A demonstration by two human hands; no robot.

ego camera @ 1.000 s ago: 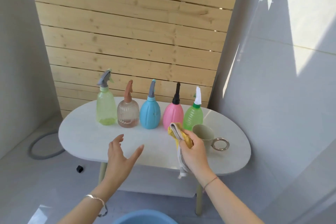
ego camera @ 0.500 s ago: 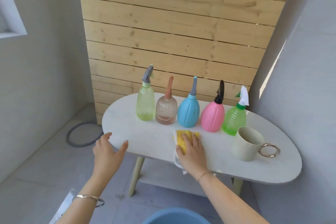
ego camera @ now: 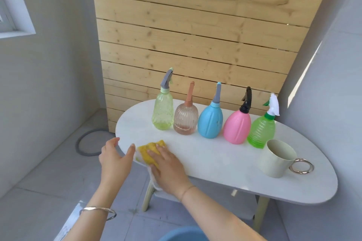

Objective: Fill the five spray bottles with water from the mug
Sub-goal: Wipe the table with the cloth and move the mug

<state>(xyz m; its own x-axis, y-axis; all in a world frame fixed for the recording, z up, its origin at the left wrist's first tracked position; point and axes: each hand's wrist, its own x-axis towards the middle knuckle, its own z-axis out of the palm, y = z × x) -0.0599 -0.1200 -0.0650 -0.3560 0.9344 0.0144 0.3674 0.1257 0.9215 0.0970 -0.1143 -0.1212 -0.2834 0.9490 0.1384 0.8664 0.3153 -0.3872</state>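
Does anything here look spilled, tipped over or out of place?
Nothing stands out. The five bottles stand upright in a row, caps on, the mug upright beside them. The right hand presses a cloth on the table; no puddle shows.

By the left hand (ego camera: 114, 160) a shiny silver bangle (ego camera: 97, 211) (thin and round) sat on the wrist. The right hand (ego camera: 168, 168) had a thin band (ego camera: 188, 189) at its wrist. Both arms were bare.

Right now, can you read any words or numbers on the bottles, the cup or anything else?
None: no words, numbers or signs show anywhere. Each bottle in the row, from the pale green bottle to the bright green bottle, is plain, and so are the mug and the yellow cloth.
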